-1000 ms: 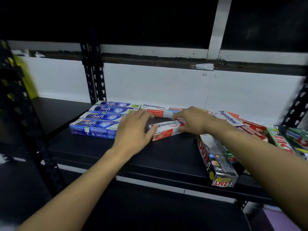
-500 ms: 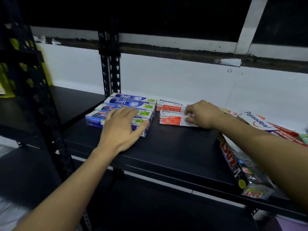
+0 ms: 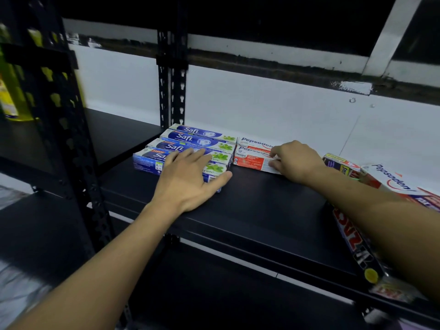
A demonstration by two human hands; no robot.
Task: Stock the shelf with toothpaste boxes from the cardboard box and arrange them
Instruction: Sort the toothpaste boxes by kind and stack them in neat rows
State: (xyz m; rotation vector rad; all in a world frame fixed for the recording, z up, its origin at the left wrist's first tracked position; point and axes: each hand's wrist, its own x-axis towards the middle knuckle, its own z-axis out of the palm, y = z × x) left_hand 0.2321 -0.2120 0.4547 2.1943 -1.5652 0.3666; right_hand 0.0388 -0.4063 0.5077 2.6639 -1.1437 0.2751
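Since a second ago the red-and-white cardboard Pepsodent toothpaste box [image 3: 250,161] has swung from a slant in mid-shelf to lie square at the back. The left hand [image 3: 188,179] has left its end for the blue boxes at its nine o'clock.

Nearest, at five o'clock of the scene, a long black Zact toothpaste box [image 3: 354,246] juts over the front lip of the black shelf board [image 3: 262,210], beside the right forearm; I judge it easily knocked off. Farther in, the left hand lies flat, fingers straight and spread, thumb out towards three o'clock, pressing on the front of a row of four blue Safi toothpaste boxes [image 3: 190,140]. The right hand [image 3: 295,163] has its fingers [image 3: 278,150] curled, pinching the right end of the red-and-white box. That box touches the blue row at its nine o'clock and a second Pepsodent box [image 3: 254,142] at its twelve. At three o'clock of that hand loose boxes lie askew, a large white Pepsodent box [image 3: 392,182] among them. Behind stands the white wall [image 3: 262,110].

The step looks like squaring up the rows. The next move calls for letting go and drawing a loose box from the right in front of the red one, where bare shelf runs to the front edge at six o'clock. The cardboard supply box is out of view.
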